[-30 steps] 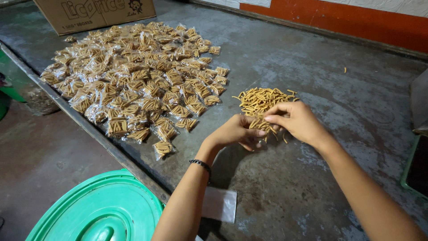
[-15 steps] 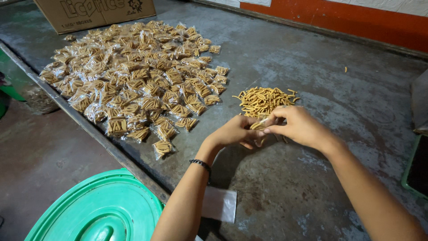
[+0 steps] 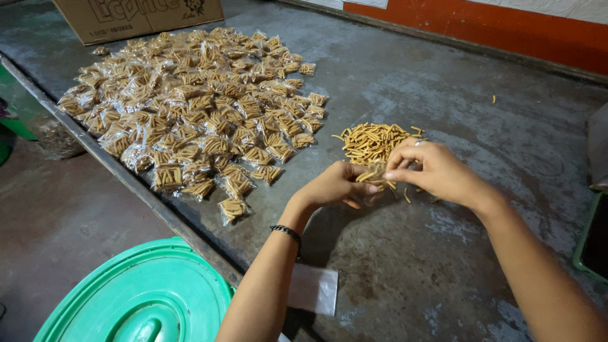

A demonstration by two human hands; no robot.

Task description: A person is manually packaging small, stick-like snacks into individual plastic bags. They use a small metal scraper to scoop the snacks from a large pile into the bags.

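A loose heap of yellow-orange snack sticks [image 3: 373, 140] lies on the grey table [image 3: 443, 253]. Just in front of the heap, my left hand [image 3: 335, 187] and my right hand [image 3: 437, 172] meet over a small clear bag [image 3: 377, 174] with a few sticks in it. Both hands pinch that bag between fingertips, a little above the table. A black band circles my left wrist. To the left spreads a wide pile of filled clear snack packets [image 3: 196, 114].
A cardboard box [image 3: 136, 16] stands at the table's far left end. A green round lid [image 3: 145, 297] sits below the table's near edge. A stack of flat clear bags [image 3: 313, 288] lies by my left forearm. An orange wall band [image 3: 506, 31] runs behind.
Both hands have drawn slightly back from the loose heap toward me, still working the small bag between the fingers. Nothing else has moved.
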